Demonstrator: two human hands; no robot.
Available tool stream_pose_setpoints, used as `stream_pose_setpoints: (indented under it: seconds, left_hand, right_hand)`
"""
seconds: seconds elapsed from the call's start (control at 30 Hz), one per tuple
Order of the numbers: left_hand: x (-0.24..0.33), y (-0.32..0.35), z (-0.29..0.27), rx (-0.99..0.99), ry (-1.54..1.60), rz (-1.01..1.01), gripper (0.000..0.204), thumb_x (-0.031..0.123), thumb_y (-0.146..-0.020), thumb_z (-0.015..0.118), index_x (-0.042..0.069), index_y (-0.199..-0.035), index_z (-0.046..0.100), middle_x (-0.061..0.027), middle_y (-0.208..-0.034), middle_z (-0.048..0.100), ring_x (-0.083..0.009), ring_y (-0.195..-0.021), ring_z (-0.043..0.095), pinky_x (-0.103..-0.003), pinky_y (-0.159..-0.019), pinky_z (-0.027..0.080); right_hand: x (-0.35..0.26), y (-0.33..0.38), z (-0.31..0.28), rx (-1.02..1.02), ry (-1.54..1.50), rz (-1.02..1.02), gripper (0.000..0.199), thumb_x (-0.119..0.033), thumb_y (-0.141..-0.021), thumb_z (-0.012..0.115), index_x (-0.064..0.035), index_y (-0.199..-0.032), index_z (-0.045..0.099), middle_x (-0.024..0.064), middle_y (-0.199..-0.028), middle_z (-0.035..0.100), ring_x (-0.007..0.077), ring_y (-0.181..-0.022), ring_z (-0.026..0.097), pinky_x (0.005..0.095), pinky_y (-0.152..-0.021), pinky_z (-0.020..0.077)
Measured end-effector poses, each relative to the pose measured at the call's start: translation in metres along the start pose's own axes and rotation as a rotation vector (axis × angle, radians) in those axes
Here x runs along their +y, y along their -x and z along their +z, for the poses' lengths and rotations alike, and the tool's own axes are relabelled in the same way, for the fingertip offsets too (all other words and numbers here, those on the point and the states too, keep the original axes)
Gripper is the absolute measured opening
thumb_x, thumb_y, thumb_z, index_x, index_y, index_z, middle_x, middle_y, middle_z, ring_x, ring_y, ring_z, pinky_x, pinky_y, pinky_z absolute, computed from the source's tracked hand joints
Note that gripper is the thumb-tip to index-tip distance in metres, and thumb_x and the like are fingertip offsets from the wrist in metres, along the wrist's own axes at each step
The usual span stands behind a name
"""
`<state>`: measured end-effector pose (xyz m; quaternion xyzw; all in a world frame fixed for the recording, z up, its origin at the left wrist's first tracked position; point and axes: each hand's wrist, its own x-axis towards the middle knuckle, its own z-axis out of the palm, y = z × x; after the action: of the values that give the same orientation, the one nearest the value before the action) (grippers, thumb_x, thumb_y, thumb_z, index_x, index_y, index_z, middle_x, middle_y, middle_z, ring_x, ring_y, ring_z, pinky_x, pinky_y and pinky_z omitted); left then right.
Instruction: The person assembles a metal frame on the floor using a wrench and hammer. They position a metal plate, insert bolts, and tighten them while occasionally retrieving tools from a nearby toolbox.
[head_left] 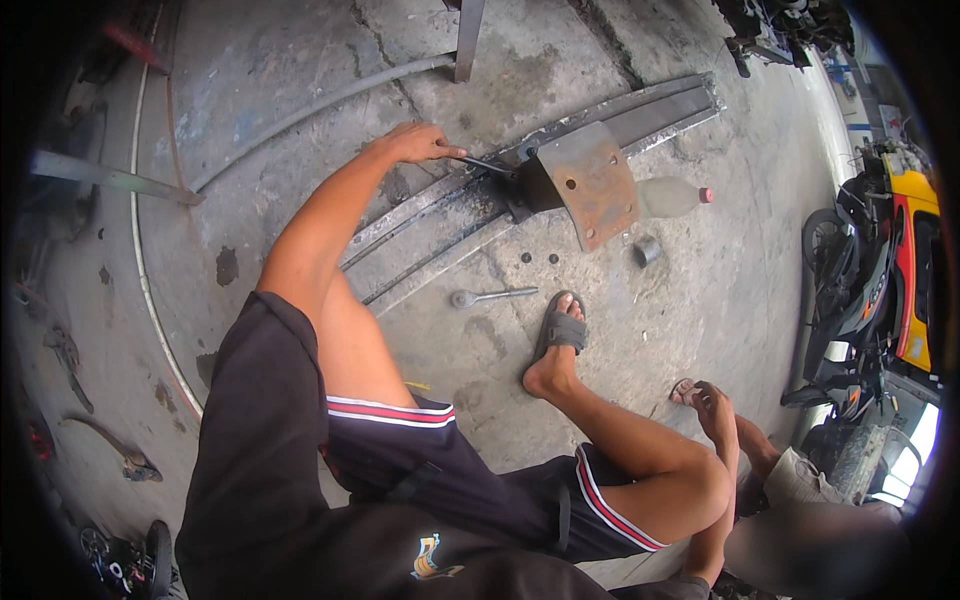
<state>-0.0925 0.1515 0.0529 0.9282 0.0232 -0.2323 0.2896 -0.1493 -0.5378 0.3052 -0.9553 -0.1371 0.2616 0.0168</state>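
My left hand [422,145] is closed round the end of a slim dark rod-like tool [485,163], its arm stretched out ahead. The tool's far end reaches the dark side of a bracket with a rusty curved metal plate [585,180]; exactly what it meets there is hidden. Several holes pierce the plate. The bracket stands on a long grey metal channel beam [425,230] lying on the floor. My right hand [712,412] hangs past my right knee, fingers loosely bent, with nothing visible in it. A ratchet wrench [492,296] lies nearer me.
Beside the plate lie a clear bottle with a red cap [670,197], a short metal sleeve [646,251] and two small dark round parts [540,259]. A co-worker's arm [757,448] is close at my right. Motorcycles [850,290] line the right side; a grey pipe [320,112] runs ahead.
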Motion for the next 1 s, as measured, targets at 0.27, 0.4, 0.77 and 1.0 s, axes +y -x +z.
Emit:
stream_pose_setpoints:
  seconds: [0.27, 0.4, 0.77, 1.0]
  left_hand:
    - [-0.014, -0.030, -0.007, 0.180, -0.156, 0.031, 0.076, 0.075, -0.091, 0.044, 0.005, -0.090, 0.075, -0.0147, -0.069, 0.066, -0.0353, -0.080, 0.068, -0.048, -0.078, 0.053]
    - [0.000, -0.021, 0.007, 0.231, -0.253, 0.064, 0.073, 0.070, -0.095, 0.042, 0.004, -0.085, 0.073, -0.0169, -0.072, 0.067, -0.0367, -0.082, 0.069, -0.048, -0.078, 0.054]
    - [0.007, -0.017, 0.014, 0.254, -0.326, 0.072, 0.059, 0.058, -0.101, 0.042, 0.006, -0.097, 0.070, -0.0170, -0.090, 0.070, -0.0386, -0.100, 0.066, -0.055, -0.094, 0.046]
    - [-0.003, -0.013, 0.017, 0.240, -0.277, -0.006, 0.050, 0.051, -0.104, 0.039, 0.010, -0.116, 0.065, -0.0168, -0.110, 0.068, -0.0350, -0.114, 0.061, -0.059, -0.095, 0.043]
  right_hand:
    - [-0.050, -0.011, 0.015, -0.046, -0.027, -0.078, 0.028, -0.009, -0.092, 0.063, 0.0000, -0.118, 0.064, 0.0184, -0.100, 0.069, 0.0298, -0.083, 0.068, 0.0372, -0.072, 0.0529]
    - [-0.053, -0.005, 0.015, -0.062, -0.039, -0.021, 0.027, -0.009, -0.092, 0.063, 0.0001, -0.118, 0.065, 0.0185, -0.100, 0.070, 0.0300, -0.084, 0.068, 0.0381, -0.073, 0.0531]
    - [-0.095, -0.001, 0.023, -0.098, -0.070, 0.015, 0.026, -0.011, -0.094, 0.065, -0.0043, -0.118, 0.065, 0.0160, -0.102, 0.068, 0.0310, -0.089, 0.068, 0.0408, -0.079, 0.0528]
    - [-0.131, -0.041, 0.032, -0.064, 0.004, -0.269, 0.026, -0.016, -0.094, 0.065, -0.0038, -0.117, 0.067, 0.0179, -0.108, 0.069, 0.0337, -0.091, 0.069, 0.0421, -0.080, 0.0553]
